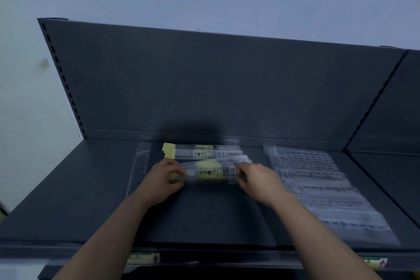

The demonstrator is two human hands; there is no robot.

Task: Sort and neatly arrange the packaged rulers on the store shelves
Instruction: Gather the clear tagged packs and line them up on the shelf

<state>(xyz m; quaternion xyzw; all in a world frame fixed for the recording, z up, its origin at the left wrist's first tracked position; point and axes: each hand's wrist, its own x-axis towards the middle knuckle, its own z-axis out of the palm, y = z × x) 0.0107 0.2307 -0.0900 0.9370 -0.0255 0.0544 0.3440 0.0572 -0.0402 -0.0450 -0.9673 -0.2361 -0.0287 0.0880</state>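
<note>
Between both hands I hold a bundle of clear-packaged rulers with yellow labels (208,171), lying crosswise just above the dark shelf (204,216). My left hand (159,179) grips its left end and my right hand (256,179) grips its right end. Behind the bundle, more yellow-labelled packaged rulers (200,151) lie flat near the back panel. A single clear ruler pack (139,166) lies lengthwise to the left of my left hand. The picture is blurred by motion.
A long overlapping row of clear ruler packs (322,188) covers the right part of the shelf, running from back to front. The upright back panel (216,86) closes the shelf behind. Price tags (143,258) sit on the shelf's front edge. An adjoining shelf (391,177) starts at the right.
</note>
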